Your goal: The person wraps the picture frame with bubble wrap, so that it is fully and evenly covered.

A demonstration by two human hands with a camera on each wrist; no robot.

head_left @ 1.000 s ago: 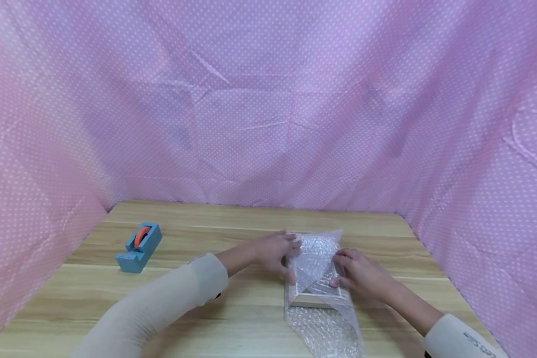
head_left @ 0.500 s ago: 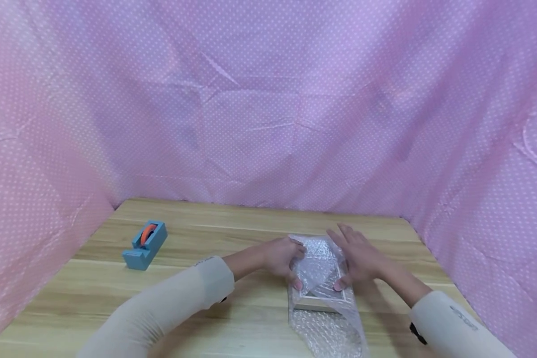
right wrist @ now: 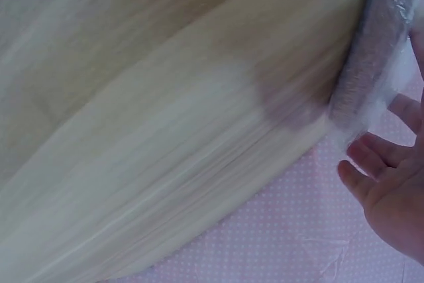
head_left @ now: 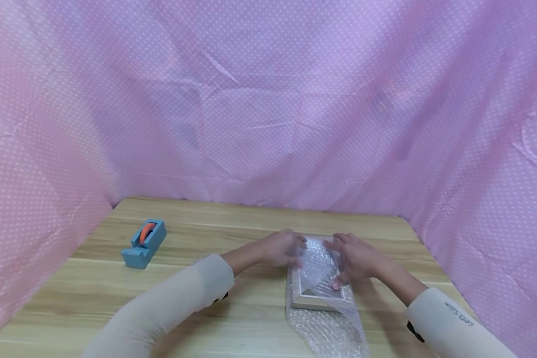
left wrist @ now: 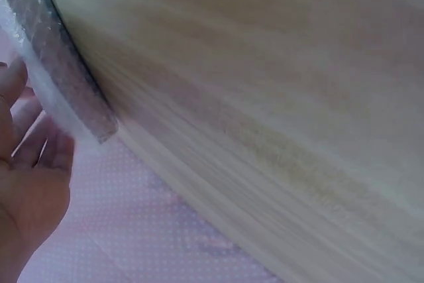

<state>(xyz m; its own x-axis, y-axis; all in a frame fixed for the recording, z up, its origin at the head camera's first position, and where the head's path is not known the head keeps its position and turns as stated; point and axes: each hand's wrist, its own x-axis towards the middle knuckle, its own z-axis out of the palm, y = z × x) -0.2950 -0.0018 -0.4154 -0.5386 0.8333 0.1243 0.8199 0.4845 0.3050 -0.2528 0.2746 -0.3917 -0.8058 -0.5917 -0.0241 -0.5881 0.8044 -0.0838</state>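
A light wooden picture frame point(head_left: 313, 302) lies flat on the table, partly covered by clear bubble wrap point(head_left: 326, 330). The wrap is folded over the frame's far part, and a loose length trails toward the near side. My left hand point(head_left: 282, 248) touches the wrap at the frame's far left with loosely bent fingers. On the right side, my right hand point(head_left: 360, 258) rests on the wrap, its fingers spread and its thumb lower down. Both wrist views show the wrapped side edge beside the left hand point(left wrist: 33, 190) and right hand point(right wrist: 397, 190); some fingertips are hidden.
A blue tape dispenser point(head_left: 145, 246) with an orange tape core stands at the left of the wood-grain table point(head_left: 223, 219). Pink dotted cloth point(head_left: 250, 124) encloses the table at the back and sides.
My right hand lifted its fingers off the wrap's right side, spread them and lowered them onto it again. My left hand shifted slightly toward the frame's far end. The wrap's folded part lies flatter.
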